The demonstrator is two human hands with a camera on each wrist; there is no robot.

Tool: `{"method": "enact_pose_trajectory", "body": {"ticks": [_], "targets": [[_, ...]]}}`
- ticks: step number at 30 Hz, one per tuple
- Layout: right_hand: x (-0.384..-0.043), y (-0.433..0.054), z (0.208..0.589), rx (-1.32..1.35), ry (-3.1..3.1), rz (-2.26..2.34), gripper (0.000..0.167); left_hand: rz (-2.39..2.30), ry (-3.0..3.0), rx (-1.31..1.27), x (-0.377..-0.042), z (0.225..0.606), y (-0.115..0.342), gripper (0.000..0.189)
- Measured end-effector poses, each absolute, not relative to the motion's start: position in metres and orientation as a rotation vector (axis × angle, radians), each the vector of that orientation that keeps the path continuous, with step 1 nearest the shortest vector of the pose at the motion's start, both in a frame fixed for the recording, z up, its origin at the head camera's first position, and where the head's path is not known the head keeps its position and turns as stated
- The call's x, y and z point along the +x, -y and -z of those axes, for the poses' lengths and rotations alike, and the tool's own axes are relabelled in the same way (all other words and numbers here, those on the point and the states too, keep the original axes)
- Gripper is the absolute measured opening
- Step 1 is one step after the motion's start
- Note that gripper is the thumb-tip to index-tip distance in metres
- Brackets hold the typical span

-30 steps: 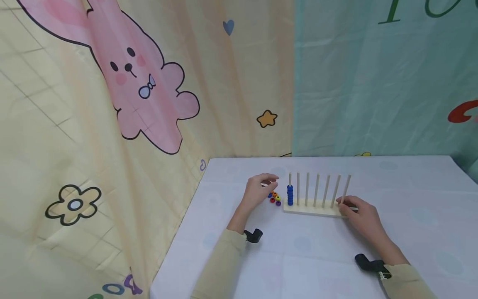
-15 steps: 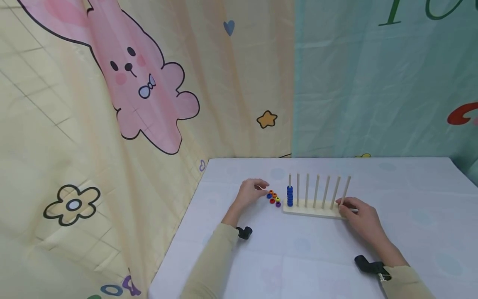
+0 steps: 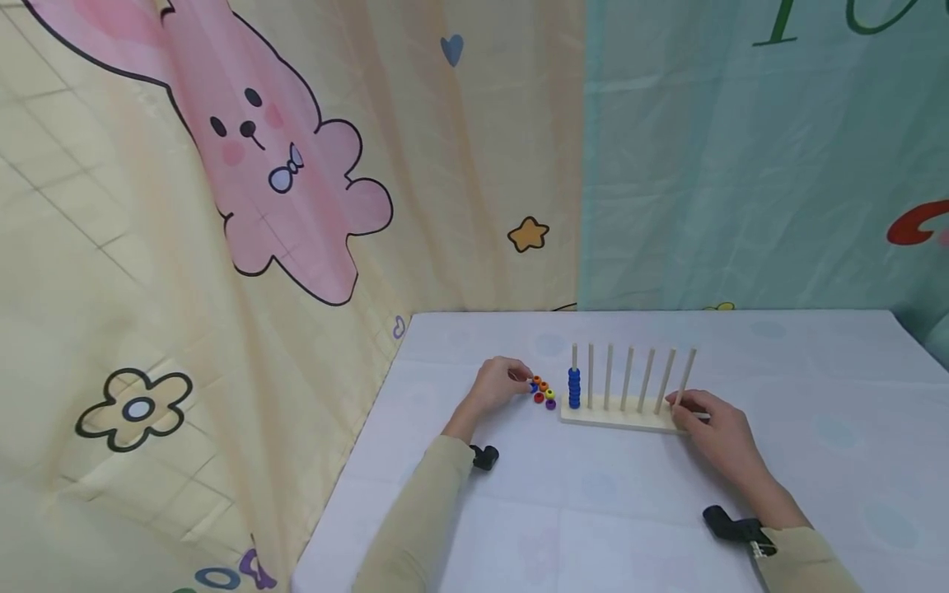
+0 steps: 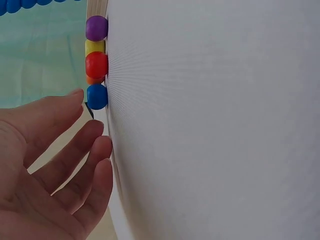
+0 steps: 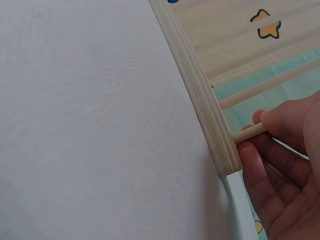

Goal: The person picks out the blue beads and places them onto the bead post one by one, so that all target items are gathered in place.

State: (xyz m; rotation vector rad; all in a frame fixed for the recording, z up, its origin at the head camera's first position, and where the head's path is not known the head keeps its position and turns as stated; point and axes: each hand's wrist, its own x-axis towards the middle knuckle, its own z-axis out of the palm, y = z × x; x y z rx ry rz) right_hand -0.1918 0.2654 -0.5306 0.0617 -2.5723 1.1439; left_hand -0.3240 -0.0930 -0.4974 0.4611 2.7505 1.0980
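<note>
A pale wooden pegboard (image 3: 623, 417) with several upright pegs stands on the table. Blue beads (image 3: 574, 389) are stacked on its leftmost peg. Left of the board lies a small group of loose beads, among them a purple bead (image 4: 96, 28), a red bead (image 4: 96, 65) and a blue bead (image 4: 97, 96). My left hand (image 3: 500, 385) is beside this group, its fingers loosely bent. In the left wrist view the thumb tip is close to the blue bead, with nothing gripped. My right hand (image 3: 715, 428) pinches the rightmost peg (image 5: 250, 132) near the base, fingers against the board's end.
A white cloth covers the table (image 3: 593, 511). Behind it hangs a printed curtain (image 3: 474, 165), cream on the left and green on the right. A yellow bead (image 3: 550, 394) and orange beads (image 3: 544, 386) lie among the loose ones.
My left hand has moved left and down from above the beads to their left side, then slightly toward the blue bead. The right hand has kept its hold on the peg.
</note>
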Motion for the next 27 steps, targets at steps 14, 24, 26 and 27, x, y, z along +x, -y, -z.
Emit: {"method": "enact_pose_trajectory", "body": {"ticks": [14, 24, 26, 27], "targets": [[-0.1908, -0.2642, 0.5275, 0.071, 2.568, -1.172, 0.025, -1.011, -2.788, 0.557, -0.3286, 0.4999, 0.0901, 0.007], [-0.1904, -0.2641, 0.5288, 0.071, 2.569, -1.178, 0.023, -0.959, -2.791, 0.517, -0.3242, 0.5005, 0.0870, 0.013], [-0.1908, -0.2640, 0.5290, 0.071, 2.569, -1.180, 0.023, -0.948, -2.797, 0.520, -0.3242, 0.5007, 0.0864, 0.015], [-0.1910, -0.2640, 0.5292, 0.070, 2.570, -1.173, 0.023, -0.942, -2.798, 0.520, -0.3246, 0.5008, 0.0861, 0.016]]}}
